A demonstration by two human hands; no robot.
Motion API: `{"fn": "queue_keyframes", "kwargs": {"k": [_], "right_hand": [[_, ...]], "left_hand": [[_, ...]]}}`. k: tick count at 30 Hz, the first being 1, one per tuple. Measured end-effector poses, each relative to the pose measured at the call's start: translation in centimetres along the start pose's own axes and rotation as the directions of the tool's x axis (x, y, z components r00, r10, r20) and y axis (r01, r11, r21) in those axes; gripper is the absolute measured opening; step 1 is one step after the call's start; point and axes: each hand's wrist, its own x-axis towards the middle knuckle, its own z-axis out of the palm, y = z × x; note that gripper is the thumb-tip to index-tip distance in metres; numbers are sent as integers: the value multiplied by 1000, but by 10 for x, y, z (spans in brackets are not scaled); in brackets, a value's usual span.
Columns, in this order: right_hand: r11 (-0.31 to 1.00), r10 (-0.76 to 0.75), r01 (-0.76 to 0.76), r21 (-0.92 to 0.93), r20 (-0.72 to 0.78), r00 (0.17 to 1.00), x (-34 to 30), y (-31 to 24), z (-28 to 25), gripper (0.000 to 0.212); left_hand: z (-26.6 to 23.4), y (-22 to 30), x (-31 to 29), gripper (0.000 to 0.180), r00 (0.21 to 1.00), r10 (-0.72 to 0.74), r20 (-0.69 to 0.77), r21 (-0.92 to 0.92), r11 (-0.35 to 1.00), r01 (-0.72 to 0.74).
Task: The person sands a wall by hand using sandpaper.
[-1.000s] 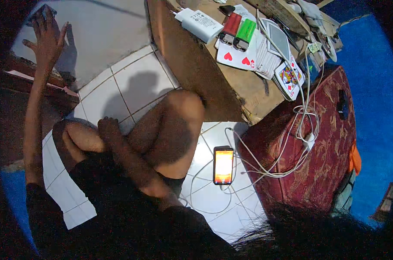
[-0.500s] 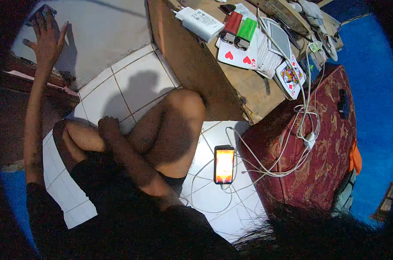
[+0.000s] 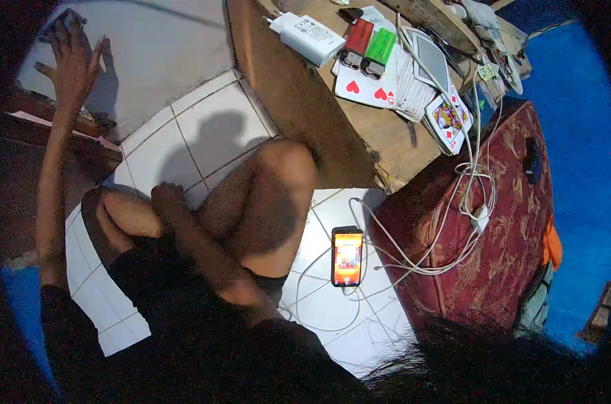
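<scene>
At the upper left, my left hand (image 3: 75, 64) is open with fingers spread against the pale wall (image 3: 164, 47). Its fingertips overlap a small dark object (image 3: 68, 19) on that wall, too dim to identify. My right forearm crosses over my folded legs, and my right hand (image 3: 169, 196) rests by my shin with its fingers curled in. Whatever it might hold is hidden. To the right of my knee, a phone (image 3: 347, 257) with a lit orange screen lies on the white tiled floor (image 3: 319, 303), a white cable (image 3: 357, 320) at its lower end.
A wooden table (image 3: 366, 128) holds a white charger (image 3: 309, 38), red lighter (image 3: 357, 42), green lighter (image 3: 381, 50) and playing cards (image 3: 366, 89). Right of the phone stands a dark red patterned cushion (image 3: 467, 256) with tangled white cables (image 3: 477, 182) over it. Blue floor (image 3: 582, 148) lies beyond.
The phone screen has gone from mostly bright white to an orange picture. Both hands keep their places; the whole view has shifted very slightly.
</scene>
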Motion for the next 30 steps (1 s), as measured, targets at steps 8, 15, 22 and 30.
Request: {"fn": "queue_keyframes", "kwargs": {"k": [8, 15, 22, 30], "right_hand": [[995, 77, -73, -64, 59, 995, 8, 2, 6, 20], [783, 375, -229, -579, 145, 915, 31, -37, 6, 21], [998, 54, -59, 26, 154, 987, 13, -23, 23, 22], [995, 95, -94, -18, 90, 991, 12, 18, 12, 21]], "left_hand": [[10, -14, 10, 66, 964, 58, 258, 191, 975, -110], [-23, 39, 45, 70, 983, -164, -85, -190, 971, 145], [-9, -13, -11, 85, 995, -45, 83, -71, 996, 51], [-37, 35, 51, 90, 609, -206, 766, 527, 743, -412]]}}
